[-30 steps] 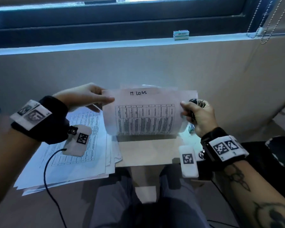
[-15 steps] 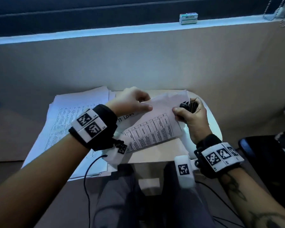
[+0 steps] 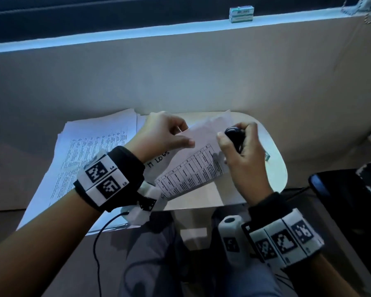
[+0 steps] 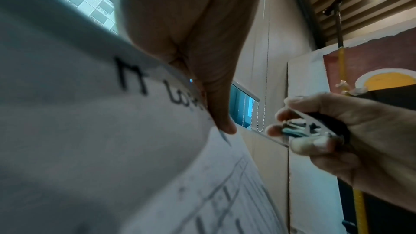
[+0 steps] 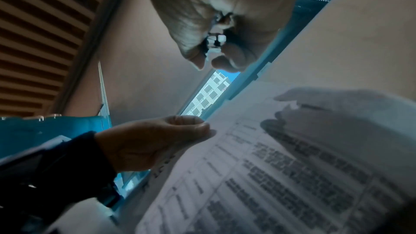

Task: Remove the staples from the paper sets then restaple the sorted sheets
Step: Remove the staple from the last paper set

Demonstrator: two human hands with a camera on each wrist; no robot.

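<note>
A stapled paper set (image 3: 191, 166) headed "IT LOGS", with a printed table, is held tilted above the small table (image 3: 274, 168). My left hand (image 3: 165, 133) pinches its top edge between thumb and fingers; the thumb (image 4: 216, 95) lies on the heading. My right hand (image 3: 242, 151) grips a black staple remover (image 3: 234, 133) at the sheet's upper right corner. The remover's metal jaws (image 4: 297, 129) show between the fingers, a short way from the paper's edge (image 4: 227, 140). In the right wrist view the remover (image 5: 215, 42) hangs above the printed sheet (image 5: 270, 175). The staple itself is not visible.
A thick stack of printed sheets (image 3: 90, 155) lies on the table's left side and overhangs it. A small metal object (image 3: 267, 156) rests by my right hand. A small box (image 3: 241, 14) stands on the window sill. A black chair (image 3: 341, 189) is at the right.
My left hand has shifted right along the top edge, and the paper set has turned from level to tilted. The right hand with the remover has come up to the sheet's corner.
</note>
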